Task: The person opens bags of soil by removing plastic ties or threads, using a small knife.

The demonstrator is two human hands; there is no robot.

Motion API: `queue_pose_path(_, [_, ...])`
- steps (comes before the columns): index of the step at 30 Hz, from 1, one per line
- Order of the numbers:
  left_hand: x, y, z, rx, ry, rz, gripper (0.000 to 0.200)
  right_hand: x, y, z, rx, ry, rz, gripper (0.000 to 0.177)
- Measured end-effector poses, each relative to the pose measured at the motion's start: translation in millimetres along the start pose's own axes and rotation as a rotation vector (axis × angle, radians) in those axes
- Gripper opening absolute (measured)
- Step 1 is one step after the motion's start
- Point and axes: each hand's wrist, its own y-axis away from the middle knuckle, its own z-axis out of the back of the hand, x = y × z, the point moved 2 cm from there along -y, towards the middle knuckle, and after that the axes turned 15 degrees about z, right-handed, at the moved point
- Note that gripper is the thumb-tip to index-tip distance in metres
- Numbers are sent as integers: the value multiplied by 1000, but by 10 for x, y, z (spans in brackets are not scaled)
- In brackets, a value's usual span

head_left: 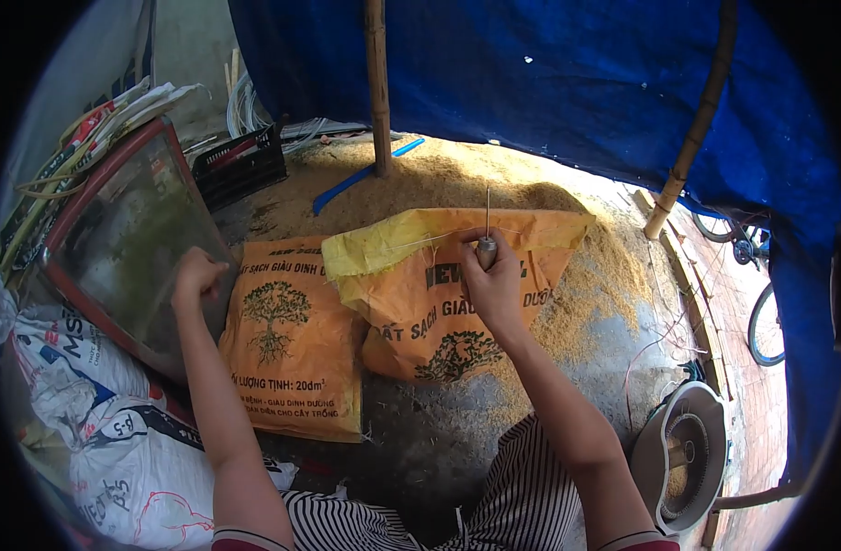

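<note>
In my right hand [491,275] is an awl-like tool [487,248], its grey handle gripped and its thin metal spike pointing up. That hand is over the folded yellow top of an orange printed sack [448,340], which has a thin thread [411,244] lying across it. My left hand [200,275] is raised at the left, in front of a red-framed glass panel [127,239], with its fingers curled together; whatever is between them is too small to make out. A second orange sack [287,367] lies flat between the panel and the first sack.
Grain husks [595,294] spread behind the sacks. A wooden post [378,92] stands before a blue tarp [531,73]. White sacks [136,468] lie at lower left, a black crate [241,165] behind. A grey bucket-like container [655,459] and bicycle wheels [767,326] are at right.
</note>
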Motion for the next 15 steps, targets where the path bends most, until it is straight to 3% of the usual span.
queue_pose_path(1, [-106, 66, 35, -74, -8, -19, 27, -7, -14, 55, -31, 118, 75, 16])
queue_pose_path(3, [-290, 129, 30, -559, 53, -336, 23, -1, -79, 133, -60, 235, 153, 18])
queue_pose_path(5, [-807, 583, 90, -418, 458, -579, 20, 114, -253, 199, -51, 436, 566, 24])
queue_pose_path(6, [-1066, 702, -5, -217, 684, -737, 20, 153, -345, 234, -49, 439, 571, 24])
queue_pose_path(8, [-1570, 1098, -193, 15, 664, -909, 24, 236, -515, 226, 333, 464, 368, 34])
queue_pose_path(9, [-1766, 1234, -321, 157, 668, -963, 26, 358, -593, 239, 345, 468, 374, 34])
queue_pose_path(11, [-2081, 1310, -599, 296, 601, -1029, 33, 511, -720, 184, 694, 462, -61, 37])
queue_pose_path(13, [-2217, 1477, -681, 407, 292, -864, 45, 497, -780, 206, 744, 457, -69, 37])
queue_pose_path(14, [-2266, 1433, -760, 395, 308, -860, 45, 471, -795, 238, 773, 446, -96, 37])
queue_pose_path(15, [-2315, 1335, -959, 538, 293, -849, 46, 438, -787, 267, 751, 411, -115, 35])
